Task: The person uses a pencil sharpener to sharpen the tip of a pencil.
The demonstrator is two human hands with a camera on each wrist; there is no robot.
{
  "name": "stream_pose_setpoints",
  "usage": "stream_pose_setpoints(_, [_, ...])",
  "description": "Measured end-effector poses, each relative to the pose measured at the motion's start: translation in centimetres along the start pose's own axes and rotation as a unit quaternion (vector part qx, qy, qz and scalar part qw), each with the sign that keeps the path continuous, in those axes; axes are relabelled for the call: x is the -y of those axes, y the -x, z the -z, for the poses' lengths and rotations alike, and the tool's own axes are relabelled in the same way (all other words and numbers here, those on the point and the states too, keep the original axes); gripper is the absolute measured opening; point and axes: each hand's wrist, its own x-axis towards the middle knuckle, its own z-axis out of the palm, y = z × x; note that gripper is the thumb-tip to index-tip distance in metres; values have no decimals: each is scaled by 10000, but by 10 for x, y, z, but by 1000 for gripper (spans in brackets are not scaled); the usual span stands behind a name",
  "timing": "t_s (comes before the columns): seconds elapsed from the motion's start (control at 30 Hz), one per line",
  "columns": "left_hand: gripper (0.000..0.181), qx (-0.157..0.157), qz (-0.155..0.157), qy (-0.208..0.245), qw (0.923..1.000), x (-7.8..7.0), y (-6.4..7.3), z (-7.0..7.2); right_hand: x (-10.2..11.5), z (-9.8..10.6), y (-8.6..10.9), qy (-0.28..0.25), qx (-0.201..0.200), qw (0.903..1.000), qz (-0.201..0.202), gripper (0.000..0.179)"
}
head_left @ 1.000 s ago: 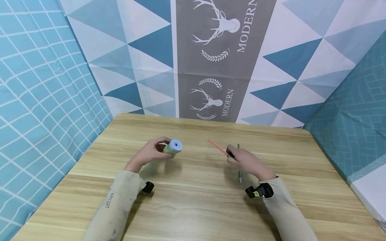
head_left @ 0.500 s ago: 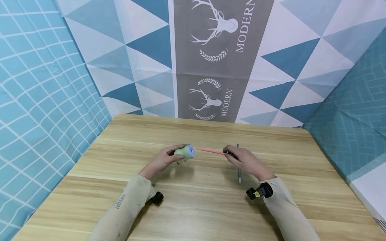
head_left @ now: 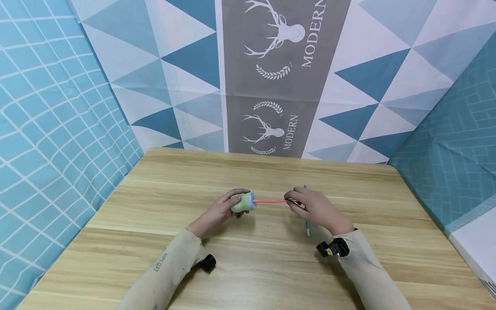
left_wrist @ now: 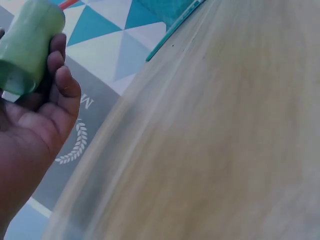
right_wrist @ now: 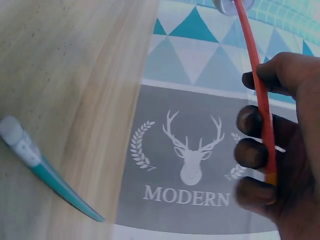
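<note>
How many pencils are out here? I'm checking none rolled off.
2. An orange pencil is held by the right hand, tip in the green sharpener. A teal pencil lies on the table, partly under that hand.

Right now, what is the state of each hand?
Left hand: grips the green sharpener.
Right hand: pinches the red pencil.

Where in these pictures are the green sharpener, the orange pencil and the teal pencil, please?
green sharpener point(head_left: 242, 203): head view, its green body.
orange pencil point(head_left: 269, 200): head view, the bare shaft between the hands.
teal pencil point(right_wrist: 55, 186): right wrist view, its teal shaft on the table.
</note>
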Motion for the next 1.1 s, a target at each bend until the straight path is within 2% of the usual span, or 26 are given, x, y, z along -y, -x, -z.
stream_pose_setpoints(0.1, [51, -212, 153, -2, 9997, 4, -2, -5, 3, -3, -3, 606, -373, 9956, 606, 5])
stream_pose_setpoints(0.2, [51, -465, 360, -46, 9983, 7, -5, -10, 6, -6, -6, 1057, -649, 9871, 1016, 7])
stream_pose_setpoints(0.33, [51, -768, 617, 90, 9951, 10, -6, -16, 8, -14, -7, 1244, -811, 9825, 1121, 10])
stream_pose_setpoints(0.47, [49, -834, 770, 208, 9933, 13, -4, -20, 7, -23, -7, 1250, -821, 9828, 1084, 14])
stream_pose_setpoints(0.57, [48, -860, 702, 159, 9937, 14, -2, -22, 7, -28, -7, 1262, -819, 9833, 1027, 19])
stream_pose_setpoints(0.7, [44, -940, 438, 129, 9945, 16, -2, -24, 8, -34, -7, 1293, -928, 9830, 911, 32])
stream_pose_setpoints(0.93, [44, -1147, 99, 340, 9928, 18, -2, -28, 11, -40, -14, 1575, -1411, 9736, 856, 37])
stream_pose_setpoints(1.1, [43, -1196, -7, 471, 9917, 17, -2, -27, 14, -44, -18, 1731, -1423, 9695, 994, 42])
